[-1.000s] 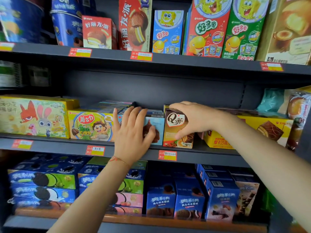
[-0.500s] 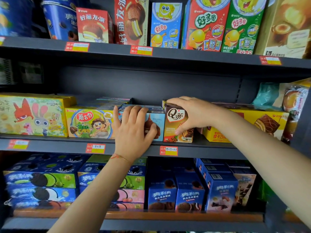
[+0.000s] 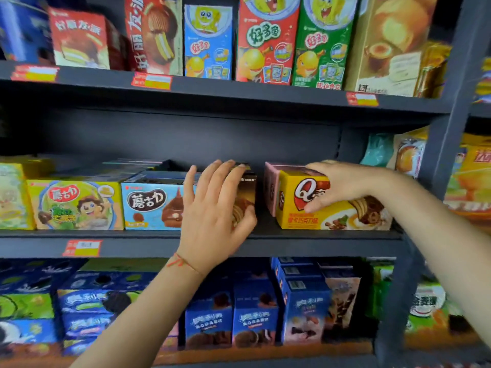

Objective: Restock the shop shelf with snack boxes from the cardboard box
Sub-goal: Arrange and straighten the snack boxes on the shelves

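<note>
Brown cardboard shows between the fingers (image 3: 212, 179) of the left hand (image 3: 212, 221), which wrap a small brown snack box (image 3: 245, 197) on the middle shelf (image 3: 318, 239): four fingers lie over its top and front, the thumb hooks its lower right corner. Most of that box is hidden behind the hand, so its print is hard to read. The right hand (image 3: 342, 184) curls over the top front edge of a yellow Q box (image 3: 318, 208), fingertips pressing on the front face and covering part of the logo. One pink box (image 3: 271, 189) stands just behind and left of the yellow one, mostly hidden. A dark gap separates the two held boxes. Left of the left hand stand one blue mushroom-print box (image 3: 154, 205) and one yellow-green mushroom-print box (image 3: 77, 205), side by side, touching; a further yellow box is cut off at the frame's left edge. Two red-and-yellow price tags (image 3: 82, 248) show on this shelf's and three on the upper shelf's edge, all blurred. Below, blue cookie boxes (image 3: 255, 320) are too smeared to count.
</note>
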